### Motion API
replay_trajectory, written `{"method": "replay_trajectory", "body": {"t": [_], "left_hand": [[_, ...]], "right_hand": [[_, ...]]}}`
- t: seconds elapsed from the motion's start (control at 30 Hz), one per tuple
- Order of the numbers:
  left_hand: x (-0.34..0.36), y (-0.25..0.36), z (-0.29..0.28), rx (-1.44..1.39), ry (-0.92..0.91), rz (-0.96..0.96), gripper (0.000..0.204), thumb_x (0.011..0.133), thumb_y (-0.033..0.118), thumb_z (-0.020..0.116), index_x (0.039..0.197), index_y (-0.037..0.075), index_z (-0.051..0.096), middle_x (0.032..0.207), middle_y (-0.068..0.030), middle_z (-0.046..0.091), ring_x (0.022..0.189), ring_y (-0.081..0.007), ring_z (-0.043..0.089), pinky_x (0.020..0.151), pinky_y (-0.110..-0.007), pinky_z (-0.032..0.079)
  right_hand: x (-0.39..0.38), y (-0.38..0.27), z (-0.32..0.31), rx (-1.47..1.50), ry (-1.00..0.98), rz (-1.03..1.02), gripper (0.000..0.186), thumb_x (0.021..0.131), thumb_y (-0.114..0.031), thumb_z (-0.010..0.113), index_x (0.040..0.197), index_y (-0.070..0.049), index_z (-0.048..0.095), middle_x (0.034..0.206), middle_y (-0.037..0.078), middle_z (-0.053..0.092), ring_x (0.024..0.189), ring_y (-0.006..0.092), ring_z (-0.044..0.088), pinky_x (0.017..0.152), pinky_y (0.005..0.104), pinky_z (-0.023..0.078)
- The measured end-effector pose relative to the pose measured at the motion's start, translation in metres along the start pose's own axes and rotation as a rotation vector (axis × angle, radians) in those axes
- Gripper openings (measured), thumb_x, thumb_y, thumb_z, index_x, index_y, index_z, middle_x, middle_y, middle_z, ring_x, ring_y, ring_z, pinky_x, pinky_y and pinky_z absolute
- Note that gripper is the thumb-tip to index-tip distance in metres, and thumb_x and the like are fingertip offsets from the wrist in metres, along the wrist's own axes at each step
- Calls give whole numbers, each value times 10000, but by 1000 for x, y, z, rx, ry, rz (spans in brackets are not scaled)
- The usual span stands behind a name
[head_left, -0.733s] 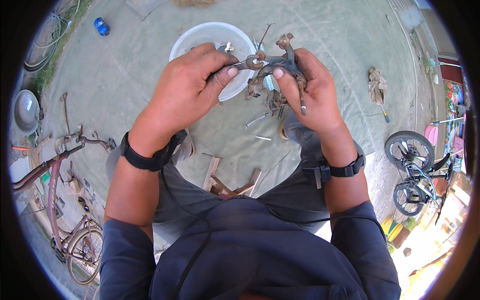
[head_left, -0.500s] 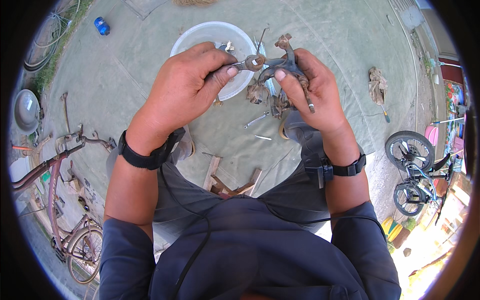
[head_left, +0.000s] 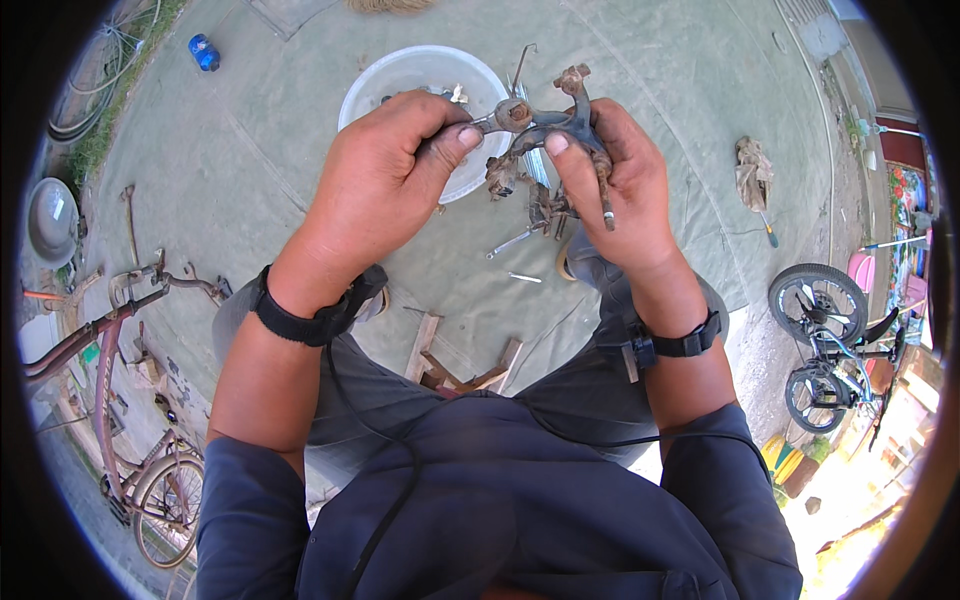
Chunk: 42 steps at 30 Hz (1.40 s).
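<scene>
My left hand (head_left: 388,172) pinches a wrench (head_left: 484,126) between thumb and fingers. The wrench's ring end meets a rusty round nut or bolt head (head_left: 515,114) on a dark, worn bicycle brake caliper (head_left: 570,128). Closed around the caliper's body is my right hand (head_left: 630,180), thumb pressed on top. Curved arms and a threaded stud stick out of the caliper, and a thin bent wire rises behind it. Rusty lower parts (head_left: 545,208) hang beneath. Most of the wrench's handle is hidden inside my left fingers.
Behind my hands stands a whitish basin (head_left: 358,88) with small parts in it. Another wrench (head_left: 508,245) and a small white strip (head_left: 525,277) lie on the green ground sheet (head_left: 270,130). Bicycles flank me: an old frame (head_left: 105,390) left, a black-wheeled bike (head_left: 820,305) right.
My left hand has shifted slightly right with the wrench. The caliper has turned a little and moved left in my right hand, and the wrench's ring end now shows the rusty piece filling it.
</scene>
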<state>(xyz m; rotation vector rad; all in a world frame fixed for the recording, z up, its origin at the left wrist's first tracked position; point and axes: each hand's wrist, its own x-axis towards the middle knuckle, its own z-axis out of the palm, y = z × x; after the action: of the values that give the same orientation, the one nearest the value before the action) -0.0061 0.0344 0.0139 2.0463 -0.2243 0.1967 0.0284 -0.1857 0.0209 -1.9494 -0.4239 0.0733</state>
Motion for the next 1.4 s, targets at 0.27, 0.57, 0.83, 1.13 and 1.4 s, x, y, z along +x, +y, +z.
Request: {"method": "replay_trajectory", "body": {"t": [0.27,0.57,0.83,1.13,1.4], "left_hand": [[-6,6,20,-204,52,-156,161,975,143,634,983,-18,643,804,-85,616,720,-174,560,670,-305,459],[-12,11,36,-395,41,-332,218,1040,229,563,1018,23,630,824,24,599,754,-42,491,666,-219,426],[-12,15,40,-475,34,-427,242,1046,260,551,964,41,611,715,58,502,616,-26,381,543,-222,340],[-7,6,12,-189,-63,-156,166,970,155,639,955,-10,640,800,-95,636,723,-192,573,669,-326,463],[1,2,-23,80,-360,218,90,860,45,688,925,7,639,760,-121,573,702,-314,577,637,-372,458]], "right_hand": [[0,4,5,-87,98,-104,172,885,-131,700,927,0,596,737,121,558,647,257,533,613,341,462],[-1,4,12,-131,183,-138,167,876,-117,706,895,0,588,725,132,560,589,270,529,559,344,457],[4,4,12,-223,172,-187,172,885,-131,700,902,2,594,723,134,572,598,267,542,564,350,459],[2,-10,-10,120,-95,146,163,907,-135,689,940,7,615,733,90,571,651,157,505,610,294,445],[-1,-10,-33,-22,-451,12,143,911,-124,690,969,1,650,767,40,581,698,103,498,634,289,450]]}}
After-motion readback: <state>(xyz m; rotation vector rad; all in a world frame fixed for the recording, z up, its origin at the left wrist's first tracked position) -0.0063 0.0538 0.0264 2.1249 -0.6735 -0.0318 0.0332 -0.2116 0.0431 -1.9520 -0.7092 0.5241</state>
